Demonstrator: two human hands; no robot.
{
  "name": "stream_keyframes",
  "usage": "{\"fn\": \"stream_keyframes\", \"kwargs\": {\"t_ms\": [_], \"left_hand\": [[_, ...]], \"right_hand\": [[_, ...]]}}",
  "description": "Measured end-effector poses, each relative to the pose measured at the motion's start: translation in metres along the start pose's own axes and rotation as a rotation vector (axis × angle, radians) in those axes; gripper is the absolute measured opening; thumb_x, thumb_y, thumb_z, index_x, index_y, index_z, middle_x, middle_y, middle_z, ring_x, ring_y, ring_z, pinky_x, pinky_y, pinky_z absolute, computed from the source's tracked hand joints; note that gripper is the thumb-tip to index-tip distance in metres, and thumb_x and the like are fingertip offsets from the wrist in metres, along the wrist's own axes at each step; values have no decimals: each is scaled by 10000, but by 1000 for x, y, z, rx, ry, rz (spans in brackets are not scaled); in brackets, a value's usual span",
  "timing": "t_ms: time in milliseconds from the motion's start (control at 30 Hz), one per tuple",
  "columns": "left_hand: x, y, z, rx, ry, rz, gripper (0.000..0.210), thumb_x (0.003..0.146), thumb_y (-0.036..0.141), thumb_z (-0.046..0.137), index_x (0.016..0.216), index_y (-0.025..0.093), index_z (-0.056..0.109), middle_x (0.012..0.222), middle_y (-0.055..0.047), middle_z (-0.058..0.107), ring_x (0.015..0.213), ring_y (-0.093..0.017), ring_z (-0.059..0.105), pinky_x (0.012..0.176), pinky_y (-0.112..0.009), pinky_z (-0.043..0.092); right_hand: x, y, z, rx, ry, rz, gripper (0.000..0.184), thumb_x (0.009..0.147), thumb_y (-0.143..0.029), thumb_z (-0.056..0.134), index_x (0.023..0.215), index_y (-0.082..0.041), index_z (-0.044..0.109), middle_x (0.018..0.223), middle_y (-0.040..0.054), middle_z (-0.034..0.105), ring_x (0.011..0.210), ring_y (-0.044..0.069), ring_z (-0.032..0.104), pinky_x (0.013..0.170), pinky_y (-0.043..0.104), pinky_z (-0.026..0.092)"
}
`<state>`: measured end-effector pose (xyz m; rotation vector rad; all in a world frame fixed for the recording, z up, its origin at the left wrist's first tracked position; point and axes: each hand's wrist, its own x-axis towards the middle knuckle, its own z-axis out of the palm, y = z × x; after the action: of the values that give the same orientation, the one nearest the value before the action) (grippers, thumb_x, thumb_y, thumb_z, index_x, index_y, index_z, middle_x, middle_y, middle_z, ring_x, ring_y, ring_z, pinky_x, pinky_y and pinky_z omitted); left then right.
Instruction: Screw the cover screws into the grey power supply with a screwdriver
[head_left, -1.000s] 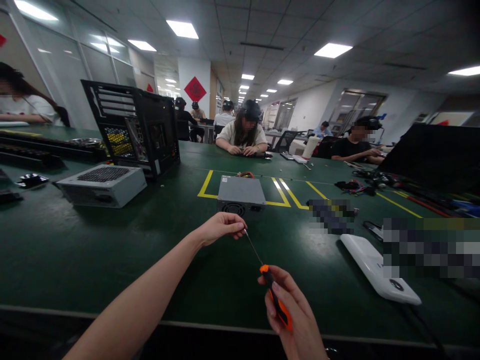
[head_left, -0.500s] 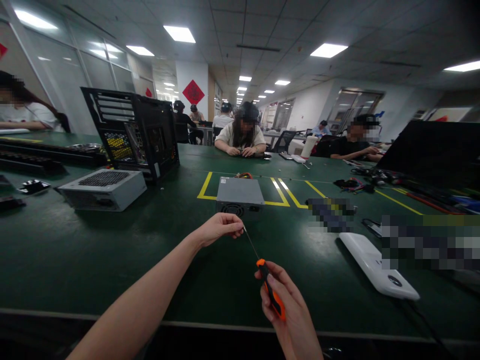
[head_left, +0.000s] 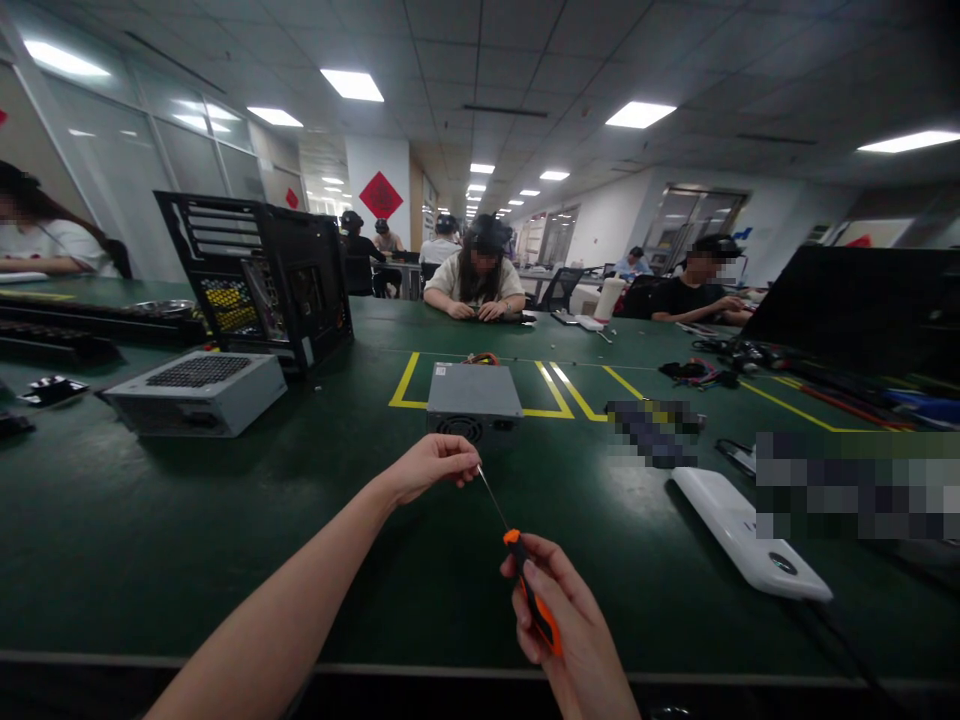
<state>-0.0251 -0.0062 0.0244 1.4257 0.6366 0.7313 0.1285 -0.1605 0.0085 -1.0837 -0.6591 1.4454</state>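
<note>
An orange and black screwdriver (head_left: 537, 605) lies in my right hand (head_left: 571, 620), its thin shaft slanting up and to the left. My left hand (head_left: 437, 468) is closed in a pinch at the screwdriver's tip; whatever sits between its fingers, if anything, is too small to make out. Just beyond my left hand, a grey power supply (head_left: 476, 390) rests on the green table (head_left: 360, 600), with its fan grille facing me and coloured cables behind it.
A second power supply (head_left: 199, 393) and an open black computer case (head_left: 262, 280) stand to the left. A white device (head_left: 750, 530) lies on the right, near a dark monitor (head_left: 855, 320) and bundled cables (head_left: 697, 373). Across the table a person (head_left: 480, 275) sits working.
The view has tilted up slightly, so the scene sits a little lower and further left. Both hands keep the same pose around the screwdriver.
</note>
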Motion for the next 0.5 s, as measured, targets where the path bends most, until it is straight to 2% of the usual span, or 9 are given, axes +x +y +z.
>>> {"fn": "stream_keyframes", "kwargs": {"t_ms": [200, 333, 500], "left_hand": [[-1, 2, 2, 103, -45, -10, 259, 684, 365, 627, 745, 118, 578, 680, -10, 559, 608, -87, 499, 565, -230, 398], [-1, -1, 7, 118, -66, 12, 255, 700, 370, 610, 745, 123, 562, 695, -12, 551, 613, -89, 499, 552, -229, 406], [2, -8, 10, 74, -65, -21, 252, 729, 371, 587, 771, 124, 561, 716, -19, 555, 632, -93, 507, 558, -224, 417]], "right_hand": [[-5, -3, 2, -17, -14, 34, 362, 691, -406, 613, 936, -151, 532, 744, 53, 585, 625, 117, 497, 434, 186, 366], [-6, 0, 4, -7, -52, 110, 321, 722, -386, 590, 936, -161, 512, 698, 29, 577, 526, 76, 444, 367, 148, 286], [-2, 5, 7, 95, -29, 146, 289, 666, -326, 661, 839, -151, 510, 694, 11, 557, 523, 58, 442, 346, 128, 243]]}}
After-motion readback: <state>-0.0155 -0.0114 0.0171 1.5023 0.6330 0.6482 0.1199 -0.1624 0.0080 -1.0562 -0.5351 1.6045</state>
